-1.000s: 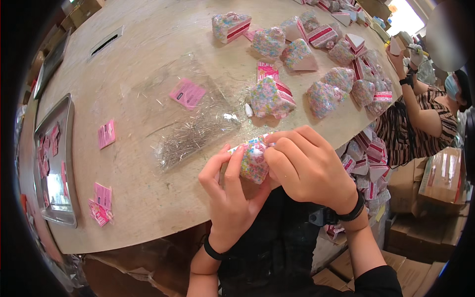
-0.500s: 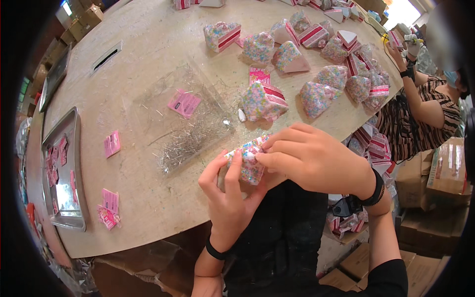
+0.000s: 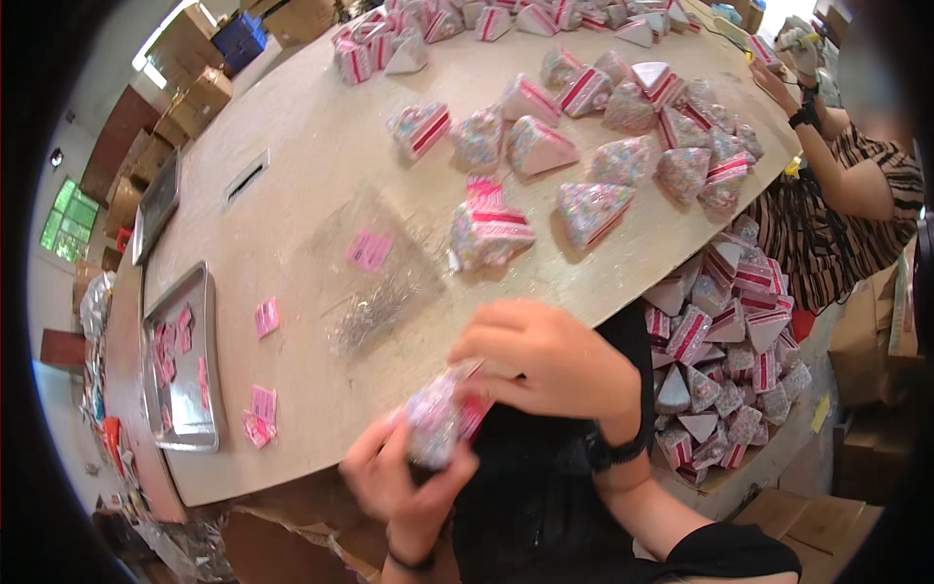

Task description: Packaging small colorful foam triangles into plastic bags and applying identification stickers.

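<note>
Low in front of me, past the table's near edge, a wedge-shaped toy cake slice (image 3: 434, 420) with a sprinkle-covered face and pink layers is in my hands, blurred by motion. My left hand (image 3: 404, 482) is closed around its lower left side. The bent fingers of my right hand (image 3: 550, 362) grip its pink upper right side; their tips are partly hidden. Nearest on the table, another cake slice (image 3: 489, 237) rests against a pink card (image 3: 484, 192). To its left lies a clear plastic tray or sheet (image 3: 331, 258) with thin metal pins (image 3: 370, 310) and a pink card (image 3: 371, 250).
Many cake slices (image 3: 595, 214) spread over the table's right and far side. A box of more slices (image 3: 725, 375) stands below on the right. At left are loose pink cards (image 3: 267, 317) and a metal tray (image 3: 212, 389). A co-worker's hands (image 3: 778, 73) hold a slice at far right.
The view has swung, showing more of the box of slices. Both hands have drawn back toward me with the slice, which is turned so its pink layers show.
</note>
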A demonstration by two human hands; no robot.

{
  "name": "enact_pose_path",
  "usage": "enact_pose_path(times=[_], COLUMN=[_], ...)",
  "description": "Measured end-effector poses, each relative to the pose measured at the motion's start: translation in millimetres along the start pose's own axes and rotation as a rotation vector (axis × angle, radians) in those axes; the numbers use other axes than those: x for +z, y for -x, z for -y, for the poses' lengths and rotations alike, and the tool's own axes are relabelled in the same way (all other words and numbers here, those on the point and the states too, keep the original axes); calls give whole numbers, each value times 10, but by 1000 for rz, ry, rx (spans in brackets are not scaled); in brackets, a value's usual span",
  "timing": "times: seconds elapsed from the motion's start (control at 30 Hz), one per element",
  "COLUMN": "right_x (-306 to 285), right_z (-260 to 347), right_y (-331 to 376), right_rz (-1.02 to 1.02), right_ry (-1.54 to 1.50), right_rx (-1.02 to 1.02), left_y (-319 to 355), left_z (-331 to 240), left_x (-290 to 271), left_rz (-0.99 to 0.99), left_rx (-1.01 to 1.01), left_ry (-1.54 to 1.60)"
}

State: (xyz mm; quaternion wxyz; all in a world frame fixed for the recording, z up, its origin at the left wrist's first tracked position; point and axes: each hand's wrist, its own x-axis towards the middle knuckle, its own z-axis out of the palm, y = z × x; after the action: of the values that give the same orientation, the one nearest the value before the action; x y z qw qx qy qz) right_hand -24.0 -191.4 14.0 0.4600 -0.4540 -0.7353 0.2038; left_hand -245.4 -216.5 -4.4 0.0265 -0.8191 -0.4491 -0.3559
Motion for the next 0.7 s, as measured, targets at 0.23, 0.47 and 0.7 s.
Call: enact_pose_path(times=[0.23,0.47,0.7], right_x=[124,-130,-298], right_z=[-363,-325,-400], right_y=[390,510,576], right_rz=[-39,-83,-3], right_ry=[127,125,200], right_rx=[124,241,262], left_y=[222,922,-404], left_z=[-78,-29,-333], left_x=[-1879,-1958,-505], left_rz=[112,769,669], left_rx=[-531,-802,-103], left_ry=[-1109,-876,-194])
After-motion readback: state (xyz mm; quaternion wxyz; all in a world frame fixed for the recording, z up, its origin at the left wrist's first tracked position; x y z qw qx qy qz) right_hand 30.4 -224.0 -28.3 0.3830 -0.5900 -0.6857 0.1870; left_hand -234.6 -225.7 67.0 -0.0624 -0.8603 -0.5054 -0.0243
